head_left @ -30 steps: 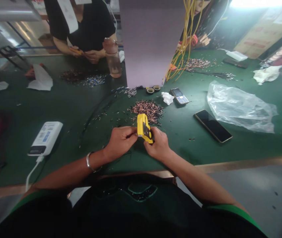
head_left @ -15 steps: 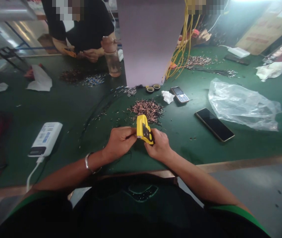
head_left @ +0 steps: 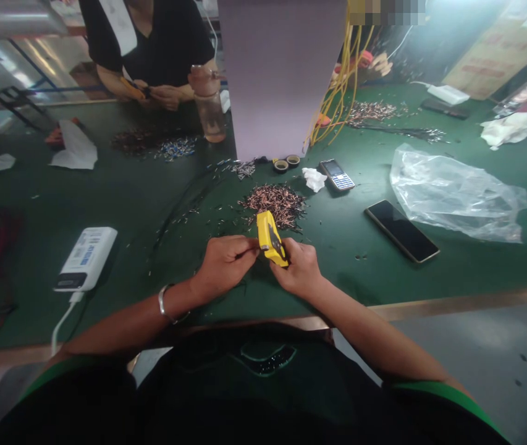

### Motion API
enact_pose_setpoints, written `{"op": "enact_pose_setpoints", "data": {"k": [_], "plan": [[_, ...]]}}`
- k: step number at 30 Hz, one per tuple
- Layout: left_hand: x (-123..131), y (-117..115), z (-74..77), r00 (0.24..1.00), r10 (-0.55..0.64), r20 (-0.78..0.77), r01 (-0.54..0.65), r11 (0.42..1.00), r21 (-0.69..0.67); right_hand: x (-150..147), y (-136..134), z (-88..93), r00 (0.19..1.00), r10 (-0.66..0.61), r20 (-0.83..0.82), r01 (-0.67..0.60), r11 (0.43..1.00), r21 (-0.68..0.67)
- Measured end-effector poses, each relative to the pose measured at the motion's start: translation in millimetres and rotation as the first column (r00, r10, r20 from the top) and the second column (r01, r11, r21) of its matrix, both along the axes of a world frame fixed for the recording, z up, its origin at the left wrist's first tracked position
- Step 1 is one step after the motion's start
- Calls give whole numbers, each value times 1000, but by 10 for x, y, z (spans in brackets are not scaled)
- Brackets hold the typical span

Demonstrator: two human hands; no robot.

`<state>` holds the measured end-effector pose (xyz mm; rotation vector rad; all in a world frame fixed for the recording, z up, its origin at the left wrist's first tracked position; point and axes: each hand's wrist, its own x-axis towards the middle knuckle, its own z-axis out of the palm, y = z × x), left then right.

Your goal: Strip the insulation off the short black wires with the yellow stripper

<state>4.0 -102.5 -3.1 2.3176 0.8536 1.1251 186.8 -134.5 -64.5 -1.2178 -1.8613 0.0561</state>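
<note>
My right hand (head_left: 301, 267) is closed round a yellow and black wire stripper (head_left: 269, 238), whose head points away from me and a little left. My left hand (head_left: 225, 264) is closed in a pinch, its fingertips touching the left side of the tool's head. Whatever lies between those fingers is too small or hidden to make out. Just beyond the tool is a pile of short copper-coloured and black wire pieces (head_left: 275, 203). Loose dark wires (head_left: 170, 216) lie to the left of the pile.
A white power bank (head_left: 87, 256) with a cable lies left. To the right are a smartphone (head_left: 402, 232), a plastic bag (head_left: 458, 191) and a keypad phone (head_left: 337, 176). A pale panel (head_left: 282, 80) stands at the back. Across the table, other people's hands (head_left: 165, 96) work with tools.
The wire stripper has turned slightly in my right hand, so its dark side shows less. My left hand stays beside its head, shifted barely to the right.
</note>
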Motion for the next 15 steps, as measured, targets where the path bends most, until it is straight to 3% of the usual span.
{"op": "enact_pose_setpoints", "data": {"k": [6,15], "plan": [[-11,-8,3,1000,-17,-18,16,999,-44,9,5,50,1000,4,-3,-4,1000,-17],[-18,-5,6,997,14,-70,-19,997,-76,-37,-22,-42,997,-33,-67,22,986,-165]]}}
